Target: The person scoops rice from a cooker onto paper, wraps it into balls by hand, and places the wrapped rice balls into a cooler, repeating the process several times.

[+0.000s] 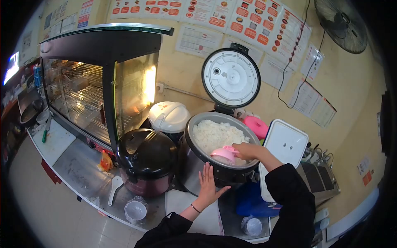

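A large rice cooker point(188, 173) stands with its lid point(231, 76) raised, and white cooked rice point(217, 135) fills much of its pot. My right hand point(247, 151) grips the handle of a pink scoop point(223, 155), which sits in the rice at the near right side of the pot. What the scoop holds is hard to make out. My left hand point(210, 186) is open, fingers spread, and appears to rest against the front of the cooker below its rim.
Left of the cooker stand a closed black rice cooker point(147, 159), a white-lidded cooker point(169, 117) and a glass warming cabinet point(99, 91). A white rice paddle point(115, 190) and plastic-wrapped bowls point(135, 211) lie along the counter front. A blue cooler box point(252, 200) is at right.
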Demonstrator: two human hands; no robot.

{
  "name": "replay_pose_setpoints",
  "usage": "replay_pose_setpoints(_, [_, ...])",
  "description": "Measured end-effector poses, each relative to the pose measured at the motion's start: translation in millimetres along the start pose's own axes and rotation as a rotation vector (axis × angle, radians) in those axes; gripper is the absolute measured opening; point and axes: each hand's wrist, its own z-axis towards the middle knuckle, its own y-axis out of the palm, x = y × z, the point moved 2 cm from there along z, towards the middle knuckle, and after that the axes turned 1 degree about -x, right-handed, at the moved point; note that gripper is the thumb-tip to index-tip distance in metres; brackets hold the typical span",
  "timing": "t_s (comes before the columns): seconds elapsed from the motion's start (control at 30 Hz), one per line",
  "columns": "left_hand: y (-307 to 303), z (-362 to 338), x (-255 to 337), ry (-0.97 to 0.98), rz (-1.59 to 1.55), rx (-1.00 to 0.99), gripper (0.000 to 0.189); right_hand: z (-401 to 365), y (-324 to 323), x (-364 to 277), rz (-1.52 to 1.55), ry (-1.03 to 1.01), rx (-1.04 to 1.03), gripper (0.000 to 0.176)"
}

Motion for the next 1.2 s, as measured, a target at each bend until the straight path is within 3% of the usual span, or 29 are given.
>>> replay_pose_setpoints(0.17, [-2.3, 0.8, 2.1, -0.03, 0.046, -0.047, 0.108, 12.0, -0.7, -8.7, 0.194, -0.017, 0.027, 0.032])
replay_pose_setpoints(0.4, [-1.7, -3.2, 0.5, -0.027, 0.059, -0.006, 0.104, -12.8, -10.4, 10.1, 0.043, -0.189, -0.001, 0.035])
replay_pose_setpoints(0.63, [1.9, -0.7, -0.4, -0.037, 0.04, -0.011, 0.105, 46.4, -5.7, 35.0, 0.522, -0.147, -0.531, 0.024])
replay_pose_setpoints(0.83, [-17.9, -11.2, 1.5, -0.027, 0.103, -0.097, 0.102, 42.1, -1.5, 53.8, 0.887, -0.062, -0.684, 0.009])
replay_pose_setpoints(0.97, [-59.5, -52.9, -22.0, -0.101, 0.162, -0.175, 0.088, 2.0, 3.9, 71.0, 1.276, 0.012, -0.442, 0.008])
replay_pose_setpoints(1.03, [-72.6, -93.3, -44.4, -0.201, 0.35, -0.335, 0.081, -36.6, 6.3, 61.3, 1.418, 0.06, -0.313, 0.006])
replay_pose_setpoints(1.13, [-86.5, -153.2, -65.2, -0.287, 0.484, -0.563, 0.076, -85.8, 34.5, 38.0, 1.592, 0.019, -0.225, 0.006])
replay_pose_setpoints(1.2, [-93.1, -175.6, -65.6, -0.343, 0.479, -0.699, 0.079, -116.1, 62.0, 13.7, 1.788, 0.086, -0.286, 0.007])
